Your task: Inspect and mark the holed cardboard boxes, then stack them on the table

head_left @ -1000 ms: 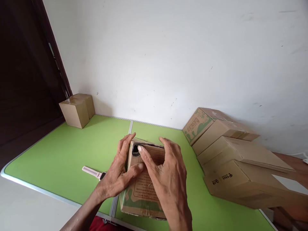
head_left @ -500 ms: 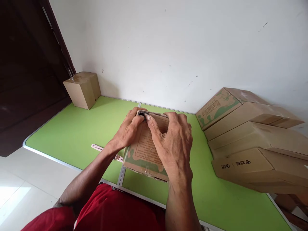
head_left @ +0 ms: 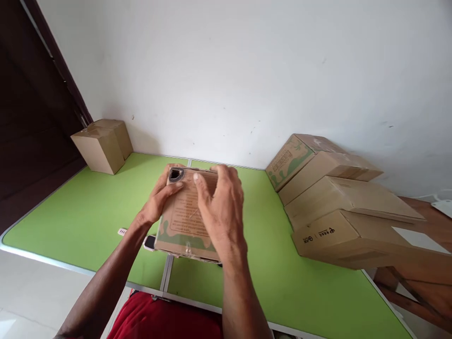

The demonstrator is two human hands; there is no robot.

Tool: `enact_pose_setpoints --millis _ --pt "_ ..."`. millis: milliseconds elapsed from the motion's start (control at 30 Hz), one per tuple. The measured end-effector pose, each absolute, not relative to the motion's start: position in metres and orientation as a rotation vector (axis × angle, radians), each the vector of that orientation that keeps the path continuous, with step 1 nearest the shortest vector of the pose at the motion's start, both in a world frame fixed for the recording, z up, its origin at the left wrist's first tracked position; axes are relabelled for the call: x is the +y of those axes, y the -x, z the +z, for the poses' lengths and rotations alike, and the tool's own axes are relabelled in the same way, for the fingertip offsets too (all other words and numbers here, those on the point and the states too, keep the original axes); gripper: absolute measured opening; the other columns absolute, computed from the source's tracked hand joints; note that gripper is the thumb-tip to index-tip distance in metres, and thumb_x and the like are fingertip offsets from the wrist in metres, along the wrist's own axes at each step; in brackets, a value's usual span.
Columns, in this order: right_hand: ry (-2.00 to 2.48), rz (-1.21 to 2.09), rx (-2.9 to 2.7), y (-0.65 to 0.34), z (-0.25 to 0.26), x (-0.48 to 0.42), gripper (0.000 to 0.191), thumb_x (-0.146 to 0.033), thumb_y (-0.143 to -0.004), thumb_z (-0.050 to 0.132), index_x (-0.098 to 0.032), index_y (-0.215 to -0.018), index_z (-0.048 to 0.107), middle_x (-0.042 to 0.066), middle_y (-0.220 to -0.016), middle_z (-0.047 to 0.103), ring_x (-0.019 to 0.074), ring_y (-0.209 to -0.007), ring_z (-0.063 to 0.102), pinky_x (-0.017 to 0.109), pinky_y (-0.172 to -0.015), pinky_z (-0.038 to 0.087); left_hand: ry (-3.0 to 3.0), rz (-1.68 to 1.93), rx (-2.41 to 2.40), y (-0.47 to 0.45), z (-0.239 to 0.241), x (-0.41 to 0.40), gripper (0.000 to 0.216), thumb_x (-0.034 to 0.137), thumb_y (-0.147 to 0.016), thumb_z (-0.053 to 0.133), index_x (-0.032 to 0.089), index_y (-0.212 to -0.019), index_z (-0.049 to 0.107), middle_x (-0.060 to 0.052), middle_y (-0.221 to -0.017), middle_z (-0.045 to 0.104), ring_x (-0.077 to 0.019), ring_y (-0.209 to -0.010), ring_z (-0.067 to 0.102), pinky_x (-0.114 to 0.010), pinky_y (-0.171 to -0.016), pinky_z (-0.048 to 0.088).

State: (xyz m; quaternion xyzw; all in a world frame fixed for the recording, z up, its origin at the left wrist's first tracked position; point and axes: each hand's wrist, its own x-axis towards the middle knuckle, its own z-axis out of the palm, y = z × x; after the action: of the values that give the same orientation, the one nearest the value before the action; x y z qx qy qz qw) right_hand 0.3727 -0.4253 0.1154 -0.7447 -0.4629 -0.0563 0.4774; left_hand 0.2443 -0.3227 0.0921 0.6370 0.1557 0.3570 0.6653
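Both my hands grip a small cardboard box (head_left: 190, 212) printed with text and a green pattern, held tilted above the table. At its upper left corner is a dark-edged hole (head_left: 175, 174). My left hand (head_left: 155, 201) clasps the left side, its thumb lying just below the hole. My right hand (head_left: 223, 212) wraps the right side, with the thumb pressed on the printed face. The far fingers of both hands are partly hidden behind the box. Beyond my left forearm lies a smartwatch (head_left: 149, 243) with a pale strap, partly covered by the arm and box.
The green folding table (head_left: 102, 202) has a metal rim and a centre seam. A plain carton (head_left: 102, 146) stands at its far left corner. Several cartons (head_left: 318, 230) lean in a row on the right. A white wall (head_left: 226, 80) rises behind the table.
My thumbs have come away from the box's upper left corner, so the hole there now shows. The camera view has shifted, and more of the smartwatch is visible.
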Motion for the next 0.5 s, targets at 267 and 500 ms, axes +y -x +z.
enact_pose_setpoints --millis 267,500 --pt "1.554 -0.047 -1.103 -0.377 0.111 -0.442 0.053 -0.056 -0.108 0.055 -0.017 -0.144 0.055 0.018 -0.144 0.066 0.0306 -0.132 0.064 0.052 -0.111 0.056 -1.583 0.814 0.449 -0.228 0.089 -0.309 0.033 0.043 -0.098 0.069 0.028 -0.127 0.063 -0.004 -0.118 0.066 -0.0287 -0.108 0.061 -0.035 -0.093 0.052" --pt "1.961 -0.037 -0.968 -0.465 0.028 -0.452 0.035 -0.045 -0.107 0.061 -0.017 -0.089 0.07 0.005 -0.081 0.072 0.0223 -0.078 0.071 0.038 -0.075 0.059 -1.605 0.787 0.43 -0.224 0.087 -0.309 0.036 0.047 -0.098 0.069 0.028 -0.128 0.065 -0.005 -0.121 0.065 -0.0302 -0.111 0.06 -0.035 -0.093 0.051"
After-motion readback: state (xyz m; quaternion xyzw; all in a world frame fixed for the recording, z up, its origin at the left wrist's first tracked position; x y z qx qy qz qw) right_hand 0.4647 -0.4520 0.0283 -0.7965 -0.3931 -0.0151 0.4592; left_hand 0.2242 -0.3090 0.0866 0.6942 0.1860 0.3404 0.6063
